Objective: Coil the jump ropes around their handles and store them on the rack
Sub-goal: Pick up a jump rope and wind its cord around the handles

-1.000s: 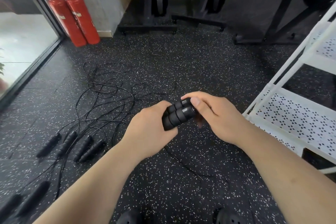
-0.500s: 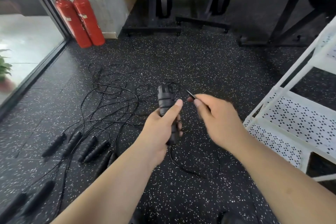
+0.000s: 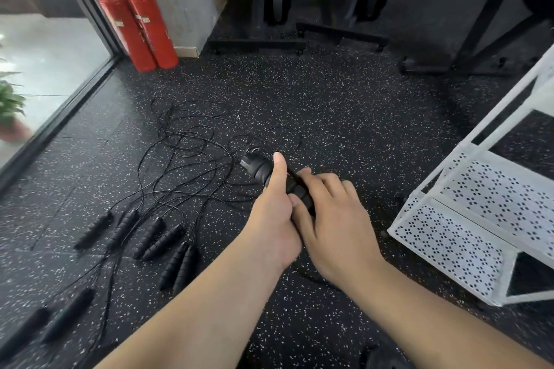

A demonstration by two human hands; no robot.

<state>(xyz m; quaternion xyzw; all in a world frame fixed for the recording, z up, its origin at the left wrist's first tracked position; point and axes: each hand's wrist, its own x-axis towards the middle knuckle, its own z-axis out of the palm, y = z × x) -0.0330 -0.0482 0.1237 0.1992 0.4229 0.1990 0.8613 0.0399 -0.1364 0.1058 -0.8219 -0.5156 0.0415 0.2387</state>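
My left hand [image 3: 274, 219] grips a pair of black jump-rope handles [image 3: 259, 168] held side by side, thumb stretched along them, tips pointing up-left. My right hand [image 3: 329, 219] lies over the lower end of the handles, fingers curled around them and the thin black rope. A loop of that rope [image 3: 302, 274] hangs below my hands. Several more black handles [image 3: 163, 241] lie on the floor to the left, their thin ropes [image 3: 186, 153] tangled behind them. The white perforated rack [image 3: 467, 219] stands at the right.
Two red fire extinguishers [image 3: 138, 21] stand by the wall at the back left. A glass wall [image 3: 45, 69] runs along the left. Black gym machine frames [image 3: 269, 9] stand at the back. The floor is black speckled rubber. My shoes [image 3: 377, 356] show at the bottom.
My left hand has tilted the handles from upright to pointing up-left. My right hand moved from pinching the rope beside the handles to closing over their lower end.
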